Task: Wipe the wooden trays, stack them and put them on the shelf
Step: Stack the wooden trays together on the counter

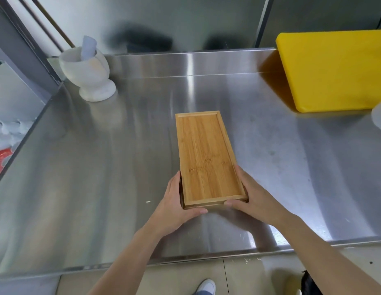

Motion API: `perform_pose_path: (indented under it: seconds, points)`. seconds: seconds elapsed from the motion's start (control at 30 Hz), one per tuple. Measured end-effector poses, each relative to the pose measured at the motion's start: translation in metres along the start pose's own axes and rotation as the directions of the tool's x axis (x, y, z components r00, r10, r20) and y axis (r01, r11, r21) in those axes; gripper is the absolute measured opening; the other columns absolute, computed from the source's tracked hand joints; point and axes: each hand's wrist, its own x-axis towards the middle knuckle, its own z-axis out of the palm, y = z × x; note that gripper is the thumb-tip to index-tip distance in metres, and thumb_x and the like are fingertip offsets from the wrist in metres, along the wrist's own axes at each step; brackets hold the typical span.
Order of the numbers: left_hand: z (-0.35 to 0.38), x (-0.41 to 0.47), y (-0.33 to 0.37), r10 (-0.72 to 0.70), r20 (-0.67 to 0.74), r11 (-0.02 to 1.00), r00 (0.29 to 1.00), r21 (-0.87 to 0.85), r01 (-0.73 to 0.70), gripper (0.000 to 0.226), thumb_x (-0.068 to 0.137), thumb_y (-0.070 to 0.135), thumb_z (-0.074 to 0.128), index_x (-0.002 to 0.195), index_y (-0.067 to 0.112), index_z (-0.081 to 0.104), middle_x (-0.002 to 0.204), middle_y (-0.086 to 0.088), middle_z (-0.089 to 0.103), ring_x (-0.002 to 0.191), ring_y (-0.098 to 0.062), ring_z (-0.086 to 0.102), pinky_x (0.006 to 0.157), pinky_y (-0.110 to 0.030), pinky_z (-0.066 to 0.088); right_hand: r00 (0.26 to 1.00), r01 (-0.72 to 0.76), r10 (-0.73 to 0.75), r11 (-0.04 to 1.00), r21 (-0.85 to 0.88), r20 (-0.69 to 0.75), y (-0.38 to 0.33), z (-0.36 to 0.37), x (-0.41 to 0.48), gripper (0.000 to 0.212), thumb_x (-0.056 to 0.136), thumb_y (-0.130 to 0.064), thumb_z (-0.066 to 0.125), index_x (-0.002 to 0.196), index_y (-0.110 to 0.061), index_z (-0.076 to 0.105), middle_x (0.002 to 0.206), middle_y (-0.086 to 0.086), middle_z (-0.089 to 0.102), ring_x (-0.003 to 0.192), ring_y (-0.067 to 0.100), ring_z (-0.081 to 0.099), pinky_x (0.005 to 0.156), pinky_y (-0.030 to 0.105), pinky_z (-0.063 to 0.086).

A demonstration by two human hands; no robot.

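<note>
A stack of long rectangular wooden trays [206,154] lies on the steel counter [100,167], its long side running away from me. Only the top tray's inside shows; a lower edge peeks out at the near end. My left hand [176,207] grips the near left corner, thumb along the front edge. At the near right corner my right hand [251,196] holds the stack the same way. No cloth is in view.
A white stone mortar with a pestle [89,71] stands at the back left. A thick yellow cutting board [334,71] lies at the back right, with a pale rounded object [380,118] at the right edge. The counter's front edge [185,258] is near my body.
</note>
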Motion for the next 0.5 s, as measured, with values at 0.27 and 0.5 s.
perform_pose_path:
  seconds: [0.27,0.5]
  points:
    - [0.0049,0.0016,-0.0019,0.027,-0.058,0.999,0.998,0.03,-0.025,0.109,0.067,0.037,0.08,0.147,0.033,0.005,0.148,0.019,0.023,0.127,0.01,0.024,0.104,-0.018,0.02,1.0,-0.027,0.025,0.981,-0.192,-0.012,-0.0022,0.0056,-0.0017,0.105,0.079,-0.048,0.063,0.144,-0.03,-0.017,0.159,-0.009,0.002,0.141,0.012,0.022,0.109,0.023,0.025]
    - [0.0061,0.0018,-0.0039,0.014,-0.062,1.0,0.998,0.028,-0.012,0.109,0.068,0.039,0.078,0.147,0.032,0.004,0.151,0.018,0.024,0.135,0.004,0.024,0.109,-0.021,0.022,0.999,-0.032,0.029,0.973,-0.231,-0.014,-0.002,0.0078,-0.0025,0.103,0.081,-0.049,0.06,0.143,-0.028,-0.019,0.159,-0.005,0.003,0.139,0.016,0.028,0.107,0.025,0.029]
